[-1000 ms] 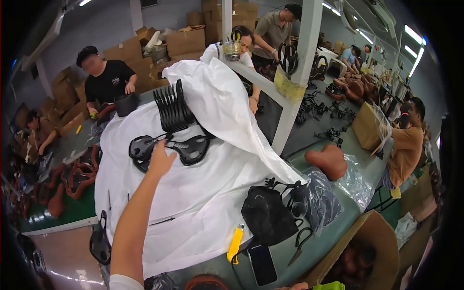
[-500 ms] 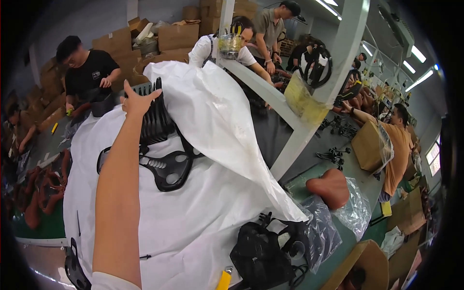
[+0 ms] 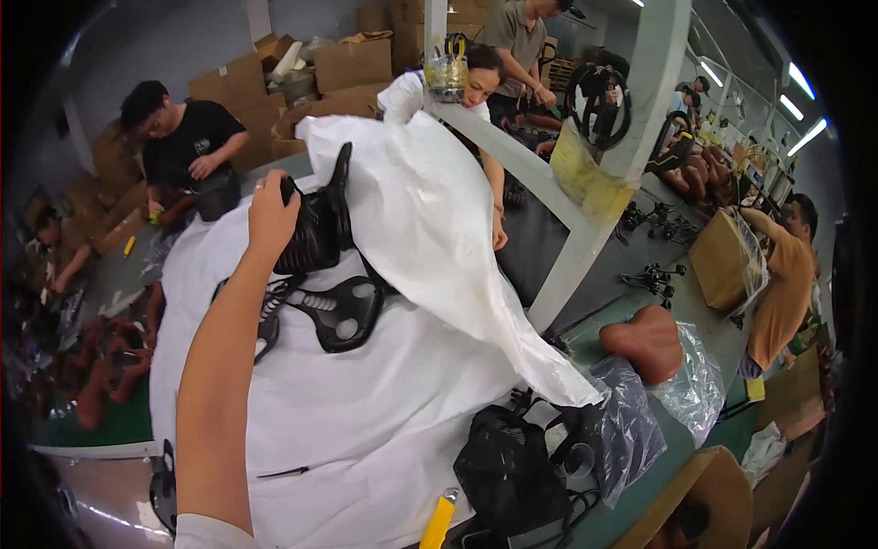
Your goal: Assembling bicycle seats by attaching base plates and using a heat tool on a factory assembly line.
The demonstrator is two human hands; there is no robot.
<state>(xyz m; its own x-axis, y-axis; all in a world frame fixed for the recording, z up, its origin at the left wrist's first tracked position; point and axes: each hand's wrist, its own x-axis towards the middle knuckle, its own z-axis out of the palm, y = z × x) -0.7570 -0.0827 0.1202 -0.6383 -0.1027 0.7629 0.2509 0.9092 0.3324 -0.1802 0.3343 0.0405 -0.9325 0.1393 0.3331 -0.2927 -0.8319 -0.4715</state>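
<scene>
My left hand [image 3: 273,220] reaches out over the white sheet [image 3: 357,421], its fingers curled over the near-left end of a stack of nested black plastic saddle shells [image 3: 315,233]. How many shells the fingers hold cannot be made out. Just below the stack, a loose black saddle shell [image 3: 340,316] with round holes lies flat on the sheet. Part of another black shell [image 3: 267,334] shows beside my forearm. A raised fold of the sheet stands against the right side of the stack. My right hand is out of view.
A yellow-handled cutter [image 3: 439,522] and a black mesh bag [image 3: 508,471] lie near the front. To the right are a brown saddle [image 3: 645,343] and clear plastic bags [image 3: 690,389]. A white metal frame [image 3: 585,238] rises beyond the sheet. Co-workers work around the table.
My left hand has gone from spread fingers above the stack to fingers closed over its end. The view has shifted slightly, and the stack looks more tilted.
</scene>
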